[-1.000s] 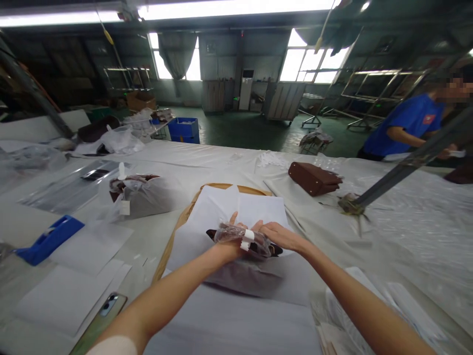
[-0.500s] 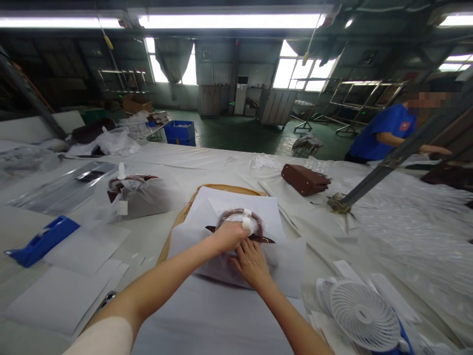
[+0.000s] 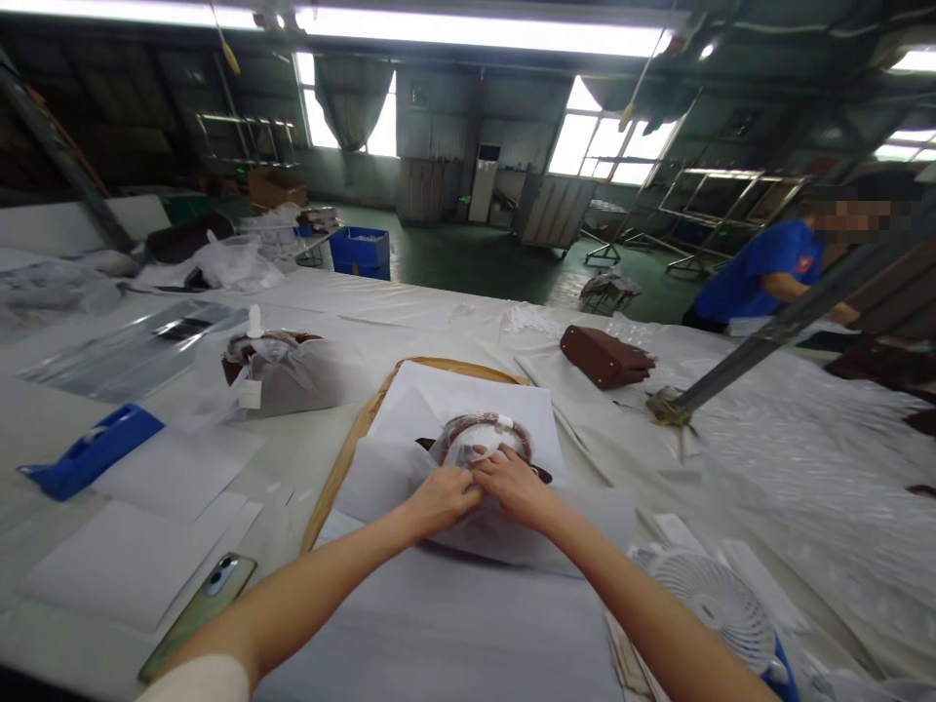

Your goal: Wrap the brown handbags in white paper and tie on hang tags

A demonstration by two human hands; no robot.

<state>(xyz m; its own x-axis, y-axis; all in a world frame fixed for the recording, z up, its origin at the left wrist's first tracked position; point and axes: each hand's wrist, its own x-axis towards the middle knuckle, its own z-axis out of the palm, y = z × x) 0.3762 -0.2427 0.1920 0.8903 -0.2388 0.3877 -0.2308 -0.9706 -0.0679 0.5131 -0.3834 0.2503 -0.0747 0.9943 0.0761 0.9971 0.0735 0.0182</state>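
The left hand (image 3: 448,499) is lowered from the wrapped handle (image 3: 470,421), so tissue (image 3: 483,539) before it is worked with the right hand (image 3: 514,487), both half-curled, grip unclear.

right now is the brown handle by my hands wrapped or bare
Wrapped: shiny clear film covers the brown handle, and a white strip sits on it just beyond your right hand.

Glaring overhead tube lights (image 3: 483,29), blown-out windows (image 3: 610,138), dim green floor (image 3: 453,268), soft blur, stretched edges
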